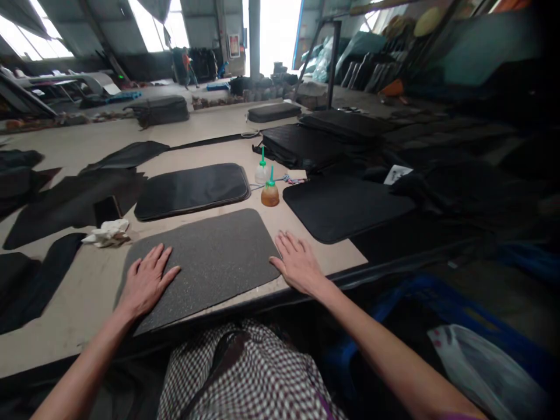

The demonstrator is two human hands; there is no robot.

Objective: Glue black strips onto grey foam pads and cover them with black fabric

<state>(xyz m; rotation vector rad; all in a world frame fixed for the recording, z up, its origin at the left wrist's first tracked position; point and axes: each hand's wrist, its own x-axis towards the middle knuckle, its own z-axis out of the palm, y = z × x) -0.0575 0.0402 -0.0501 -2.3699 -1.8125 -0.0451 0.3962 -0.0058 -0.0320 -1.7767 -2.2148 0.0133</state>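
Note:
A grey speckled mat [219, 256] with rounded corners lies flat at the table's front edge. My left hand [147, 280] rests on its left part, fingers spread. At the mat's right edge lies my right hand [298, 261], its fingers stretched out and its thumb on the mat. Behind the mat are a shiny black mat pile [195, 189] and two squeeze bottles with green nozzles, one amber [270, 195], one clear [261, 172]. To the right of my right hand sits a black mat [345, 207].
A crumpled white cloth [108, 233] and a dark phone [107, 210] are at the left, beside dark sheets [74, 198]. Black stacks [301, 144] stand farther back. Below the table at the right is a blue crate [476, 321] with a plastic bag. A person [187, 67] stands far off.

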